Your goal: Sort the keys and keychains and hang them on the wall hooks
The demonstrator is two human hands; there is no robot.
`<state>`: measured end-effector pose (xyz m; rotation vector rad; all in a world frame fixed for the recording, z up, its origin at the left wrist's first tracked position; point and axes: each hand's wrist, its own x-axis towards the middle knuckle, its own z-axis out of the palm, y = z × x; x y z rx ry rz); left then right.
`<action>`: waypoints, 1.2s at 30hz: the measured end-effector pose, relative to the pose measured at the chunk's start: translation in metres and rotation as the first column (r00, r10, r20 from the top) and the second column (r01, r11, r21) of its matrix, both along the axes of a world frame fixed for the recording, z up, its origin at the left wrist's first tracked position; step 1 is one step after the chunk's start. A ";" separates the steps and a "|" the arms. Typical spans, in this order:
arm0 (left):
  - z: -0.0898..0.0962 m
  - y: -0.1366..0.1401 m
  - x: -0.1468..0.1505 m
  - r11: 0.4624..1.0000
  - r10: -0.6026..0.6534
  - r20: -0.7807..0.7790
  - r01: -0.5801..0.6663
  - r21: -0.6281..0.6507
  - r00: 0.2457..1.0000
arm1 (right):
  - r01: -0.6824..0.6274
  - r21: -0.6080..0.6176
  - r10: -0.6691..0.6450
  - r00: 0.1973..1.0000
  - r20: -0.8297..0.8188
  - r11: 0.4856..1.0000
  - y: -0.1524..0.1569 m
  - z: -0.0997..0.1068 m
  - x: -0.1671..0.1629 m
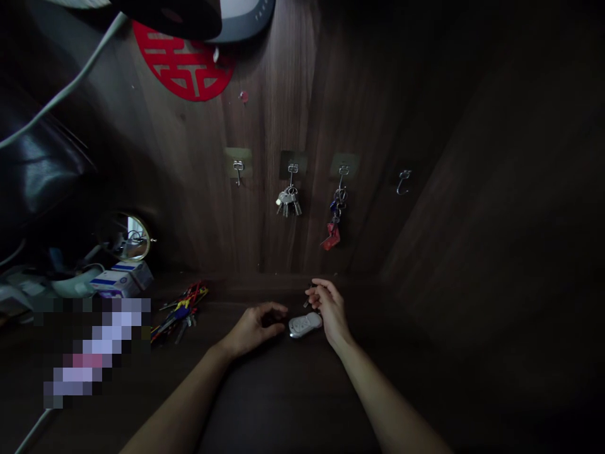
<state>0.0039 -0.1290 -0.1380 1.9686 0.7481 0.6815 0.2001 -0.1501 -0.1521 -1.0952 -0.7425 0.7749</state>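
Observation:
A pale grey remote key fob (305,325) with buttons lies on the dark shelf between my hands. My right hand (329,309) pinches the keys that appear joined to this fob; a small metal key (307,303) shows at its fingertips, and the ring is mostly hidden by the fingers. Just left of the fob, my left hand (258,326) is curved with thumb and fingers apart, holding nothing. On the wall above, a bunch of keys (288,202) hangs from the second hook, and keys with a red tag (331,235) hang from the third.
The leftmost hook (238,171) and rightmost hook (403,182) carry nothing. At left on the shelf are colourful cords with keys (182,310), small boxes (121,279), a round mirror (133,238) and a blurred-out object (94,353). A white cable (70,85) crosses the upper left.

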 end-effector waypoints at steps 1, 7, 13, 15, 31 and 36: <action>0.001 -0.001 0.000 0.999 -0.009 -0.002 0.009 0.033 1.000 | -0.015 0.009 0.015 1.000 -0.021 1.000 0.000 0.000 -0.003; 0.001 -0.004 0.001 0.972 -0.101 -0.044 0.107 0.207 0.994 | -0.217 0.055 0.216 0.976 0.032 0.975 -0.004 0.001 -0.022; -0.003 -0.003 0.003 0.961 -0.083 -0.103 0.107 0.254 0.991 | -0.413 0.022 0.390 0.875 0.287 0.910 -0.013 0.010 -0.032; -0.003 -0.003 0.003 0.961 -0.074 -0.083 0.094 0.260 0.994 | -0.384 0.028 0.355 0.877 0.323 0.923 -0.013 0.011 -0.031; -0.001 0.005 -0.008 0.951 0.058 -0.094 -0.027 0.309 0.994 | 0.221 -0.043 -0.081 0.524 0.848 0.974 0.000 -0.004 0.037; -0.002 0.008 -0.012 0.948 0.063 -0.118 -0.023 0.317 0.991 | 0.227 -0.147 0.077 0.291 0.954 0.963 -0.003 -0.003 0.030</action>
